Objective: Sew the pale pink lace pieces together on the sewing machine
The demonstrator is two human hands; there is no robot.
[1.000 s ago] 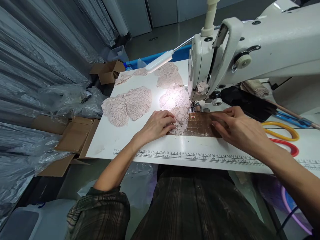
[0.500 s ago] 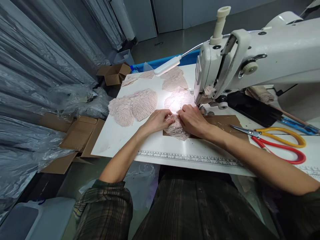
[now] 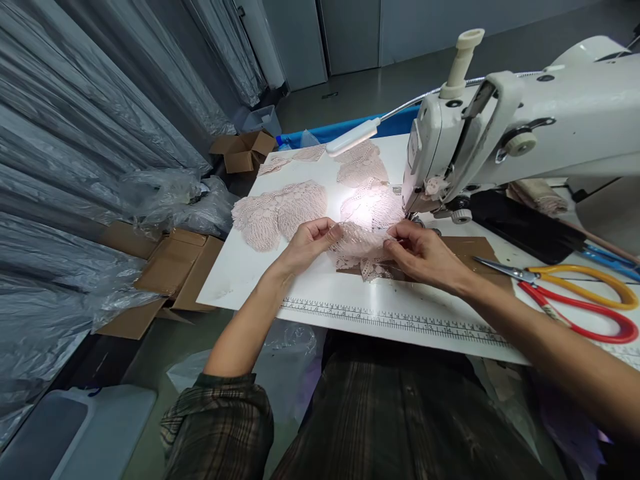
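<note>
Between both hands a pale pink lace piece [image 3: 361,241] is stretched, its lower edge draping over brown cardboard. My left hand [image 3: 314,244] pinches its left end between thumb and fingers. The right end is pinched by my right hand [image 3: 420,250], just in front of the needle area of the white sewing machine [image 3: 435,153]. Under the lamp, a second lace piece [image 3: 373,201] lies right behind the held one. Another lace piece [image 3: 280,210] lies flat to the left, and more lace [image 3: 363,163] rests farther back.
Scissors [image 3: 545,275] with yellow and red handles lie on the right, near a black flat object [image 3: 520,223]. A lit lamp [image 3: 354,137] hangs over the table. A printed ruler [image 3: 390,324] runs along the front edge. Cardboard boxes [image 3: 173,263] stand on the left.
The lace between my hands has been lifted and turned up from the table. My right hand has shifted to the lace's right end, and my hands are farther apart. The camera view has shifted slightly.
</note>
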